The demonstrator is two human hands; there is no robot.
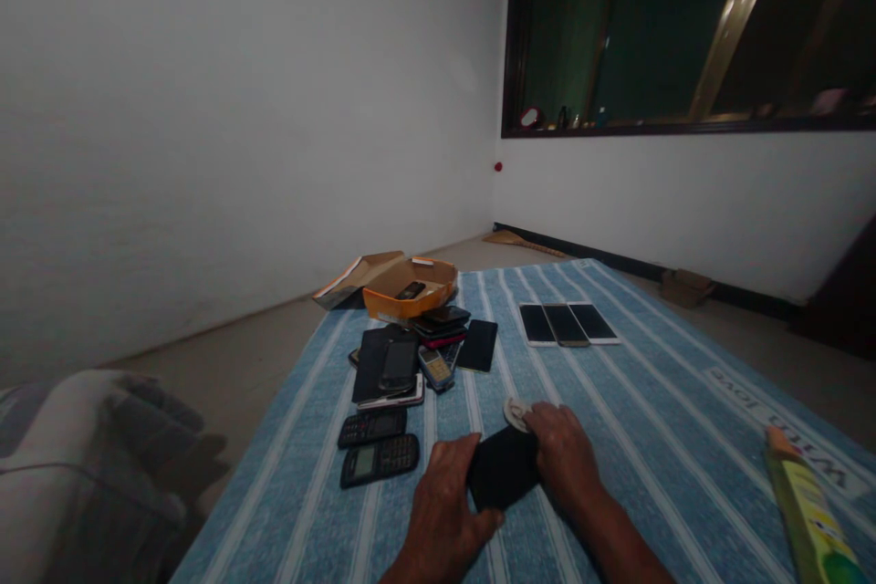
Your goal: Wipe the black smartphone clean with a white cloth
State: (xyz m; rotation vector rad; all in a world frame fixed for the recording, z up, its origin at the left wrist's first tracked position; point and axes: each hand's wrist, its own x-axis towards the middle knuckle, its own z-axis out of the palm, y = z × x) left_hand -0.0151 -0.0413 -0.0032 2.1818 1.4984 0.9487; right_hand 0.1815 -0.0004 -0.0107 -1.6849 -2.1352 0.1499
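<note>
Two hands are seen low in the middle of the view. One black flat object, lying on the blue cloth with white stripes, is grasped from both sides: the left hand is closed on its left edge and the right hand on its right edge. Whether it is a phone or a pouch cannot be told. One pale round disc is partly covered by the right hand's fingertips.

Two black keypad phones are laid side by side just left of the left hand. Beyond them a pile of dark overlapping phones is seen; their number cannot be counted. One black smartphone is set just right of the pile. Three white-framed smartphones are lined up edge to edge, well apart from the hands. One open orange cardboard box with one dark phone inside is placed at the cloth's far corner.

One yellow-green carton is cut off at the lower right edge. One grey-white bundle is seen at the lower left.
</note>
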